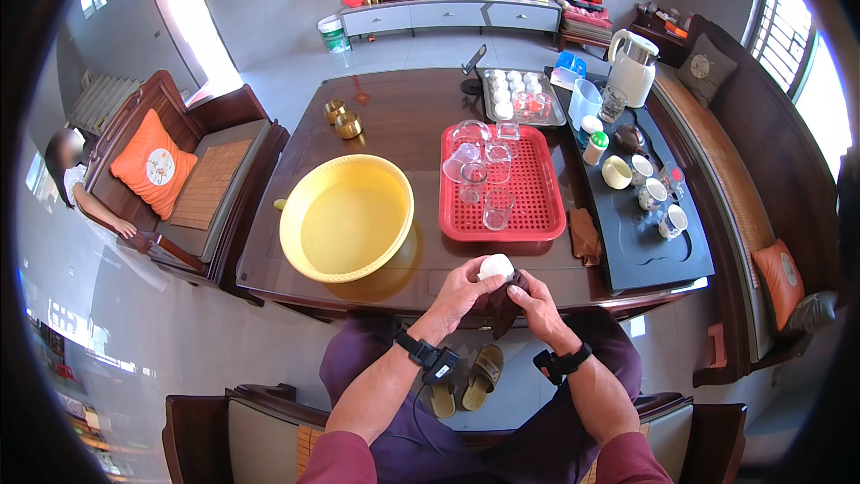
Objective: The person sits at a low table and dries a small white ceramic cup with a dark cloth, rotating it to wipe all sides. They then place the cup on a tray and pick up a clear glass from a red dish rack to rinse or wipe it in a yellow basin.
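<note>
My left hand (461, 294) grips a small white cup (496, 267) just in front of the table's near edge. A dark brown cloth (505, 306) is pinched in my right hand (534, 302) and pressed against the cup's right side. Part of the cup is hidden by fingers and cloth. Straight ahead of my hands lies a red perforated plastic tray (531, 232) with several clear glasses standing or lying in it. Left of it, a yellow plastic basin (396, 178) holds clear water.
A black tea tray (645, 265) carries several cups and a white kettle (631, 70). A brown cloth (584, 236) lies beside it. Behind are a metal tray (556, 114) of white cups, a phone stand (472, 74) and two brass cups (348, 125). A person (87, 195) stands at the left.
</note>
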`<state>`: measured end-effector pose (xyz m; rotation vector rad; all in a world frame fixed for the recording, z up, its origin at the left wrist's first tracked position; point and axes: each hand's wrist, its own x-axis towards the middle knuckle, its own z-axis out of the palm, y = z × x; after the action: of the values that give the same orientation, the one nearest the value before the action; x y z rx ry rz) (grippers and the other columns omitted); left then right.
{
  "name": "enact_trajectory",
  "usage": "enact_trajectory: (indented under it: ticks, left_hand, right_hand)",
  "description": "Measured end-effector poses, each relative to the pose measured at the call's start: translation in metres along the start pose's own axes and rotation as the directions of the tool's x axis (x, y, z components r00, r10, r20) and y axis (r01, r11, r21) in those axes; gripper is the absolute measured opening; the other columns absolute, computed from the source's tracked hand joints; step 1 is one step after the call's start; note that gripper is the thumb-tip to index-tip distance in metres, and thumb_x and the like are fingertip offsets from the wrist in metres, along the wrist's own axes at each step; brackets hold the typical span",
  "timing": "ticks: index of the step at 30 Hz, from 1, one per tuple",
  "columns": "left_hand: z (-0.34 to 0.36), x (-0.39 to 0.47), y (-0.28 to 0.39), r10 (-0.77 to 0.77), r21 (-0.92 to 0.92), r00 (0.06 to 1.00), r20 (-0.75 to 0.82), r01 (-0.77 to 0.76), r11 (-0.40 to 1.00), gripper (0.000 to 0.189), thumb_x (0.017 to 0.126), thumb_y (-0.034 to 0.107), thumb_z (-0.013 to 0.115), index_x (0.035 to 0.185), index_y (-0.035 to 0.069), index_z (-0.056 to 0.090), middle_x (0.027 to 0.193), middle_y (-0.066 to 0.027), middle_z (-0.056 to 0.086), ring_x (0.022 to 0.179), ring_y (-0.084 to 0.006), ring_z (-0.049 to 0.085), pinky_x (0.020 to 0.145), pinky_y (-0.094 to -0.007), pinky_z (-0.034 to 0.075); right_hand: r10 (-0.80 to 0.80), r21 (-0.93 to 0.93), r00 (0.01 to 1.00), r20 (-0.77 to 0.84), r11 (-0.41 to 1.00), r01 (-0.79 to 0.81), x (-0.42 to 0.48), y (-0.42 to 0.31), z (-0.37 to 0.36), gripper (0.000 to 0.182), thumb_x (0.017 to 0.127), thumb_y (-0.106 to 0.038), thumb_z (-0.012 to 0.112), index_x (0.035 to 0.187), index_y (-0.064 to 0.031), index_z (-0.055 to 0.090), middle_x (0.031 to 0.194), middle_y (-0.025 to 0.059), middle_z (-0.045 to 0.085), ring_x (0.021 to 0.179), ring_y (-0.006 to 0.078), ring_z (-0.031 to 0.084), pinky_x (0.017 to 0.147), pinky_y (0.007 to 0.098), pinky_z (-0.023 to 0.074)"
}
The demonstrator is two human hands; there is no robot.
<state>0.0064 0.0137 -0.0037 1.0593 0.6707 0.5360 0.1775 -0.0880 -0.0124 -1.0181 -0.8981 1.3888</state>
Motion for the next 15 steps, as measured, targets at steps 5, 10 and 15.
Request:
enact_trajectory:
  ticks: [5,10,15]
  left_hand:
    - [0.003,-0.002,0.0,-0.027,-0.086,1.0,-0.012,0.025,0.996,0.054,0.092,0.025,0.076,0.139,0.005,0.057,0.121,-0.0028,0.066,0.104,-0.0107,0.063,0.086,-0.0278,0.054]
    - [0.004,0.001,-0.004,0.009,-0.085,0.997,-0.072,-0.015,0.996,0.051,0.093,0.023,0.074,0.137,0.006,0.058,0.121,-0.0022,0.066,0.103,-0.0102,0.063,0.086,-0.0275,0.054]
    - [0.001,0.006,-0.007,-0.034,-0.18,0.999,-0.041,0.026,0.983,0.046,0.095,0.027,0.069,0.134,0.006,0.059,0.115,-0.0026,0.068,0.1,-0.0119,0.065,0.084,-0.028,0.055]
  right_hand:
    - [0.004,-0.043,1.0,-0.021,0.999,-0.004,0.0,-0.003,0.004,0.025,0.104,-0.019,0.058,0.121,-0.0004,0.054,0.092,0.0079,0.067,0.073,0.0201,0.07,0.061,0.0349,0.0616]
    - [-0.098,-0.269,0.99,-0.099,0.961,0.068,0.005,-0.005,0.001,0.026,0.101,-0.02,0.065,0.115,0.001,0.061,0.091,0.001,0.064,0.08,0.0099,0.061,0.071,0.0268,0.0533]
    - [-0.144,-0.334,0.969,-0.198,0.94,0.071,0.005,-0.007,-0.006,0.025,0.097,-0.016,0.068,0.114,0.0009,0.065,0.094,-0.0016,0.064,0.083,0.0064,0.054,0.077,0.0251,0.0473]
